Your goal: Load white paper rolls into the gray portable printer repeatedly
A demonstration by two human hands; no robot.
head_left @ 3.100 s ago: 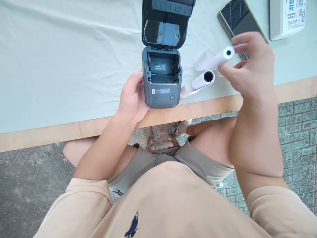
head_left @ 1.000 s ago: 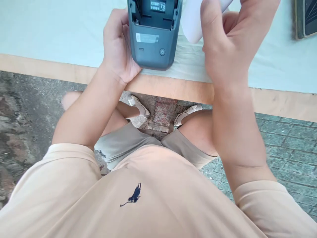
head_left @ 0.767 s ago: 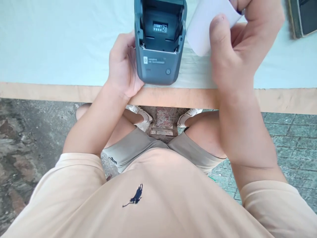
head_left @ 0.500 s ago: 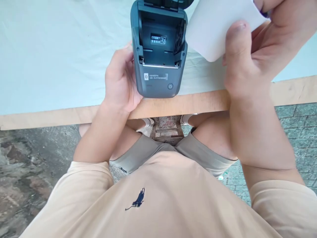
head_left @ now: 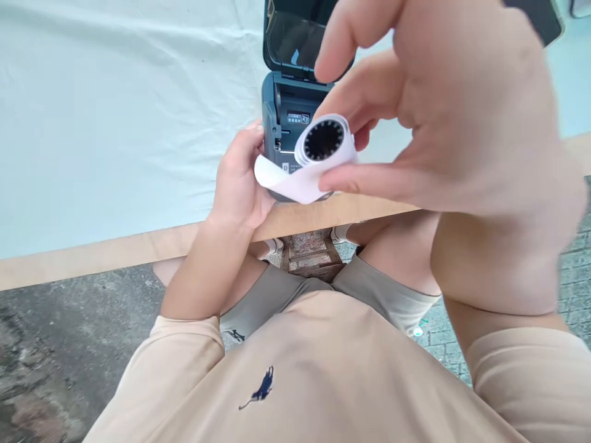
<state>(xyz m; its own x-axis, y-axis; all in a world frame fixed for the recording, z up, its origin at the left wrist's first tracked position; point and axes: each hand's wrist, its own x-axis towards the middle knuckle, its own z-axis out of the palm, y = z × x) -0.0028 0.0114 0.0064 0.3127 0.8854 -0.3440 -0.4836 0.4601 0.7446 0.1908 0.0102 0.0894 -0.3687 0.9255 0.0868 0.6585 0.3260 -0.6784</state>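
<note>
A dark portable label printer lies near the table's front edge, its lid swung up and its paper bay exposed. My left hand is closed around the printer's left side. Over the printer's front, my right hand pinches a small white paper roll between thumb and fingers. The roll's black ribbed core faces me, and a loose flap of paper curls out to the left. Roll and hand hide the right part of the bay and most of the printer's front label.
A pale cloth covers the table, whose bare wooden edge runs in front of my lap. At the upper right lies a dark flat object, partly behind my right hand. My legs are under the table.
My right hand has brought the paper roll left, over the printer, and turned it so its core shows. More of the raised lid is in view.
</note>
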